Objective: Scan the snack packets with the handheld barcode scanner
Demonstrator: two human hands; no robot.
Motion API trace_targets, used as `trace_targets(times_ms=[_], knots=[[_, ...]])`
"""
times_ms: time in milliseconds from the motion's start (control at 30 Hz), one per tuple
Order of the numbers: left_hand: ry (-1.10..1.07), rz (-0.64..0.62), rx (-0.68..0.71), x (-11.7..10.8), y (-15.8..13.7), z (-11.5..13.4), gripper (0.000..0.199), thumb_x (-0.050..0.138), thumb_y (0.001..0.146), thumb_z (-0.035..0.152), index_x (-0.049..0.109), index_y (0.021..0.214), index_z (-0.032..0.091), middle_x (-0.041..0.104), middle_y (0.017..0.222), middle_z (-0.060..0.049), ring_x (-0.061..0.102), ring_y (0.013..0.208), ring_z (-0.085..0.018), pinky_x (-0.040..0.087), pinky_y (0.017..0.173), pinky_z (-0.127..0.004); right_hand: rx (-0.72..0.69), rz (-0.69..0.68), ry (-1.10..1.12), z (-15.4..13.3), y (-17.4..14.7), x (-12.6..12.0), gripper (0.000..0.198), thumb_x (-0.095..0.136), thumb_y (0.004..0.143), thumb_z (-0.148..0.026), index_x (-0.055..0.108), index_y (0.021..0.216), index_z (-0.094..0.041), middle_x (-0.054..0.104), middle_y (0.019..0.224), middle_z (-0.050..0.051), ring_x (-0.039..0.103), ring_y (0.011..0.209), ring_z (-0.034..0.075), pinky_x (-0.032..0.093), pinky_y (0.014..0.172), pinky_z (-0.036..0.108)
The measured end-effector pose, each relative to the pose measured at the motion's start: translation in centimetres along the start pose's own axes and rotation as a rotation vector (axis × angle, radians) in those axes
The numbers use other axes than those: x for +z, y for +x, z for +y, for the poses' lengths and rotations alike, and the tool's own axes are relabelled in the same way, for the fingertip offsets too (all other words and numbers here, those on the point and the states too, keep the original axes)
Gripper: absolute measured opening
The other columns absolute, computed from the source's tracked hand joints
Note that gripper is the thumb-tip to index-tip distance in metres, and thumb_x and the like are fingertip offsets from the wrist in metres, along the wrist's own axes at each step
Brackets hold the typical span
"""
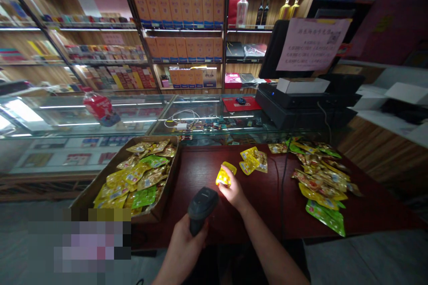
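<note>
My left hand [187,240] is wrapped round the handle of a black barcode scanner [203,205], its head tilted toward the right. Between the fingers of my right hand [231,189] is a small yellow snack packet [228,168], held just above the dark red table [197,164]. A bright patch of light falls on that packet in front of the scanner. Several loose yellow and gold packets [251,160] lie a little beyond my right hand. On the left, an open cardboard box [162,207] is filled with yellow, gold and green packets.
A heap of gold, yellow and green packets [321,173] covers the table's right side. A dark cable [283,187] runs down the tabletop. Behind stand a glass counter [200,102], a blue mouse [240,101] on a red mat, and a monitor [276,49] with a paper sign.
</note>
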State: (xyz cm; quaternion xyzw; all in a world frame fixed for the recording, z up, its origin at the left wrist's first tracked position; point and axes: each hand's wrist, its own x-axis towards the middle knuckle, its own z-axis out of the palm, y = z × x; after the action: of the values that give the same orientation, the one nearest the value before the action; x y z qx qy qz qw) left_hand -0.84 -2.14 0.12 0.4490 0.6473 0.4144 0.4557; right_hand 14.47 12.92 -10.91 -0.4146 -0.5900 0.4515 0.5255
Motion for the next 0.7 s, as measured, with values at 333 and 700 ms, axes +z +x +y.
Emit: trace_targets(times_ms=[333, 700], knots=[[-0.022, -0.041, -0.064, -0.1, 0.2, 0.5, 0.012, 0.063, 0.070, 0.027, 0.058, 0.077, 0.018, 0.054, 0.048, 0.007, 0.048, 0.040, -0.011, 0.035, 0.041, -0.021, -0.051, -0.093, -0.072, -0.1, -0.9, 0.5, 0.082, 0.053, 0.071, -0.005, 0.042, 0.149, -0.026, 0.050, 0.151, 0.006, 0.044, 0.141, 0.025, 0.034, 0.118, 0.045], [-0.020, -0.072, -0.064, -0.1, -0.2, 0.6, 0.016, 0.064, 0.068, 0.025, 0.060, 0.081, 0.017, 0.055, 0.051, 0.006, 0.050, 0.042, -0.012, 0.039, 0.042, -0.022, -0.009, -0.121, -0.045, 0.5, -0.8, 0.4, 0.093, 0.052, 0.069, -0.002, 0.030, 0.155, -0.027, 0.036, 0.161, 0.006, 0.044, 0.141, 0.023, 0.038, 0.115, 0.042]])
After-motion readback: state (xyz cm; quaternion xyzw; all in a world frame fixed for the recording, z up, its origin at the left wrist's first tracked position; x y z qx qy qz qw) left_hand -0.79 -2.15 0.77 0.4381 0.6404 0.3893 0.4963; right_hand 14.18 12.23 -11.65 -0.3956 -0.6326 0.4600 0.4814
